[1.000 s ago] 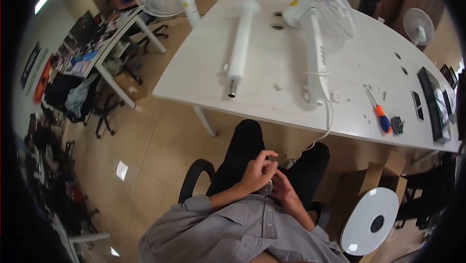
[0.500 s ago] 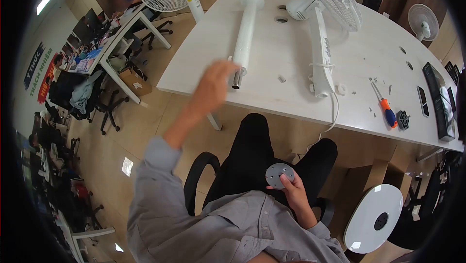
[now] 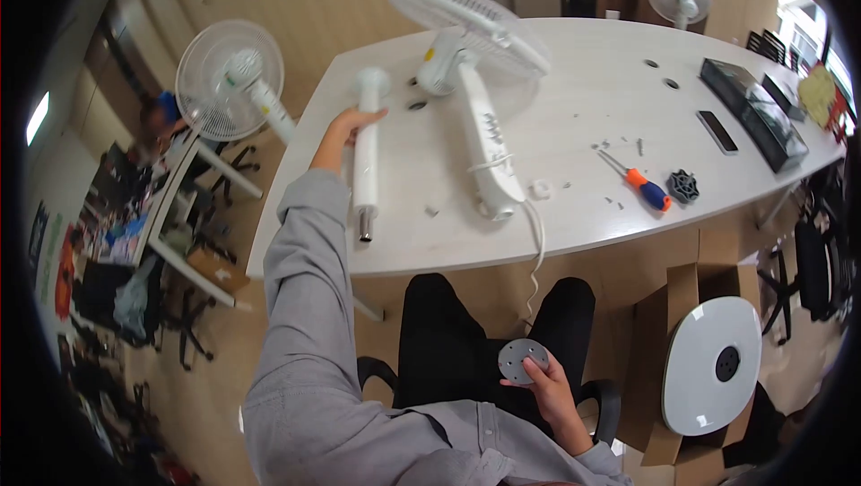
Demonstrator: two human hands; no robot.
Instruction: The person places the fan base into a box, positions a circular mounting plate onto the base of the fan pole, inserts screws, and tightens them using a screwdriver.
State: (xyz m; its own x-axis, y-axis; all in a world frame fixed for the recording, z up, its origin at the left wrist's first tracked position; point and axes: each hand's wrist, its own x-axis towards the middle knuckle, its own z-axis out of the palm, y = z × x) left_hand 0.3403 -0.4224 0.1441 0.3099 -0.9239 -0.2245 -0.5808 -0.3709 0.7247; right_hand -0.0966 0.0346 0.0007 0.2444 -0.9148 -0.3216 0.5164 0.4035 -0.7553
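My left hand (image 3: 348, 134) reaches over the table's left side, fingers wrapped round the upper part of a white tube (image 3: 366, 168). That tube lies on the tabletop, its bare metal end towards me. Above my lap, my right hand (image 3: 552, 389) holds a round grey disc (image 3: 523, 361) with small holes, thumb on its face. To the right of the tube lies a white fan (image 3: 484, 127) with its cord hanging over the table's front edge.
On the table (image 3: 601, 221) are a screwdriver (image 3: 647, 190), a dark knob (image 3: 683, 186), screws, a phone (image 3: 717, 132) and a long black box (image 3: 753, 114). A white round base (image 3: 713, 366) rests on an open carton (image 3: 647, 374) at right. Another fan (image 3: 230, 81) stands at left.
My left hand has left my lap and moved up along the tube, closing round it. The disc, hidden between my hands at first, now shows in my right hand. The view has shifted.
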